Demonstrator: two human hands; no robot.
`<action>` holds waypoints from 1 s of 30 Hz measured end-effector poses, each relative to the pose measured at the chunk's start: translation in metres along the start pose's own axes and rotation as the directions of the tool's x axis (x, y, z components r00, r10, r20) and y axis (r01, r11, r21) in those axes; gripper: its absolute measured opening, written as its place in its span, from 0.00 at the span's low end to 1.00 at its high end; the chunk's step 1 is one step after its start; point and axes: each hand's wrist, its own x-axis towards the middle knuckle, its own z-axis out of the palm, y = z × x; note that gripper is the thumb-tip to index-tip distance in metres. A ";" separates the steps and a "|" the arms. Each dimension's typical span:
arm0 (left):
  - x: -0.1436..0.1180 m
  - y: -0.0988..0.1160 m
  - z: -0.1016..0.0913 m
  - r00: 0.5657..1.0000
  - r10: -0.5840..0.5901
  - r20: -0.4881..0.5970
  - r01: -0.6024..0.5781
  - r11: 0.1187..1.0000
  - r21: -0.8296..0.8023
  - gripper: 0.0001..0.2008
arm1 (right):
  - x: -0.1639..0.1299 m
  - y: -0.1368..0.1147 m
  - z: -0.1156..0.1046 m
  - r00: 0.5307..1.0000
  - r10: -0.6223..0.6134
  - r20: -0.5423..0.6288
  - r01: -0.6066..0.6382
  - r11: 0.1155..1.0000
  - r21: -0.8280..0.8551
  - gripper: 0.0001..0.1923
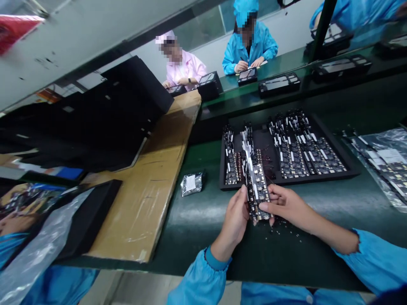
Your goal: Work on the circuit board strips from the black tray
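Between my two hands, a stack of narrow circuit boards (259, 182) is held up at a tilt over the near edge of a black tray. My left hand (235, 216) grips the stack along its left side, fingers closed. My right hand (286, 205) pinches its lower right part, the thumb lying across the front board. In the black foam tray (318, 176) stand rows of similar circuit boards (292, 156) with white strips and dark wires. Thin wires show in the gap between the rows. Small pale bits (280, 231) lie scattered on the green mat below my hands.
A small silvery bag (191, 184) lies left of the tray. Bagged boards (386, 161) lie at the right. A cardboard sheet (140, 212) and black foam trays (95, 216) fill the left. Across the bench, co-workers (249, 46) sit behind a raised shelf holding black boxes (279, 84).
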 end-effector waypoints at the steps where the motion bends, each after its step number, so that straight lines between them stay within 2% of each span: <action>1: 0.001 -0.003 0.001 1.000 0.007 -0.027 -0.007 1.000 0.007 0.18 | -0.001 0.002 0.003 1.000 0.004 -0.005 -0.004 1.000 0.001 0.14; 7: 0.000 -0.013 0.003 0.993 0.024 -0.114 -0.019 0.999 0.041 0.20 | -0.004 0.008 0.014 0.998 0.058 0.036 -0.059 0.998 0.038 0.17; 12: -0.001 -0.015 0.002 0.993 0.023 -0.118 -0.019 0.999 0.036 0.20 | 0.000 0.020 0.007 0.996 0.053 0.068 -0.055 0.998 0.032 0.14; 17: -0.001 -0.017 0.004 0.996 -0.009 -0.092 0.011 1.000 0.025 0.18 | 0.004 0.036 0.003 0.995 0.047 0.083 -0.048 0.999 0.011 0.15; 24: -0.003 -0.014 0.007 0.996 -0.033 -0.078 0.037 0.998 0.049 0.19 | -0.001 0.018 0.008 0.996 0.084 0.035 -0.083 0.995 -0.049 0.15; 30: -0.002 -0.017 0.003 0.996 -0.008 -0.091 0.017 0.995 0.101 0.20 | -0.001 0.013 0.007 0.995 0.089 0.036 -0.086 0.993 -0.076 0.17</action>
